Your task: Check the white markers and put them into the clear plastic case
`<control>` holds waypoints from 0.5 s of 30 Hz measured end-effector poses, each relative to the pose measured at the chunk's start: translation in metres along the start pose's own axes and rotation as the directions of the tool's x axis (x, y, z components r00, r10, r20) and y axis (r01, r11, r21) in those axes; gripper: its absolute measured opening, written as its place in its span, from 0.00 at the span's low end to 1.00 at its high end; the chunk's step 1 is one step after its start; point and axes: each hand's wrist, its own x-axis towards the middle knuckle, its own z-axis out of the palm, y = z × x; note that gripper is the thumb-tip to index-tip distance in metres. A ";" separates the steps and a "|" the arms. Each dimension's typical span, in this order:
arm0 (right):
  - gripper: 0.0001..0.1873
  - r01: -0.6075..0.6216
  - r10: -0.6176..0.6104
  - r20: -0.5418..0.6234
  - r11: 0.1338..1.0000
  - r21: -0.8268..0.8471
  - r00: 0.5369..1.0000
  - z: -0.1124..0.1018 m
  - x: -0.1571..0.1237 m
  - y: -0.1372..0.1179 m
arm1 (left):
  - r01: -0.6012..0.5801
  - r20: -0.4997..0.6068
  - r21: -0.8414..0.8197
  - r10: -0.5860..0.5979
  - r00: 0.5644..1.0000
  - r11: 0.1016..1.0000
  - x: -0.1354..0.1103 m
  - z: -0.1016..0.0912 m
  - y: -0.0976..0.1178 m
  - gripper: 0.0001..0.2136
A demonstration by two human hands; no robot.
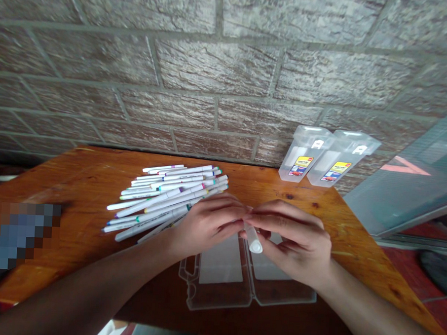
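the left hand and right hand hold one white marker in a closed pinch, above one open clear case. more than a dozen pens lie heaped to the left; two labelled containers stand at the back of one wooden table, before a block wall.

A wall of rough, grey-brown blocks with paler joints rises behind the wooden table. The tabletop is orange-brown, a little glossy, and has some dark knots. At the right side there is a blue-grey panel, and below it a reddish floor. Soft light shines on the blocks.
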 end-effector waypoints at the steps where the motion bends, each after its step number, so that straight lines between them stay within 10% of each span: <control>1: 0.23 0.002 -0.002 0.001 1.000 -0.001 1.000 0.000 0.000 0.000 | -0.002 0.000 0.003 0.002 1.000 1.000 0.000 0.000 0.000 0.05; 15: 0.24 0.011 -0.011 0.007 1.000 0.000 1.000 0.000 0.001 0.000 | 0.006 0.005 0.002 -0.006 1.000 1.000 -0.001 0.000 0.000 0.06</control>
